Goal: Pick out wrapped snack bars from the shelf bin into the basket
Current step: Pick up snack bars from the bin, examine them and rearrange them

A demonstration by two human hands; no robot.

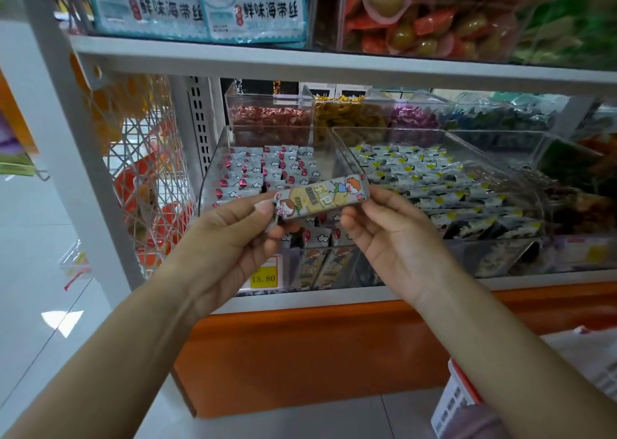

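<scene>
- Shop shelving [334, 66] fills the background, with clear bins of wrapped sweets beyond the fingertips.
- One wrapped snack bar [322, 198] is held almost level between two hands, just in front of the shelf bin [213, 158].
- The left hand [230, 238] pinches its left end between thumb and forefinger. The right hand [390, 238] pinches the right end, its other fingers loosely curled.
- Step in hand, likely: the bar is picked but not yet in the basket [450, 405], which sits well below the right fingers.
- Next, one hand should let go while the other carries the bar down.
- Packets in the bin are too many to count.
</scene>
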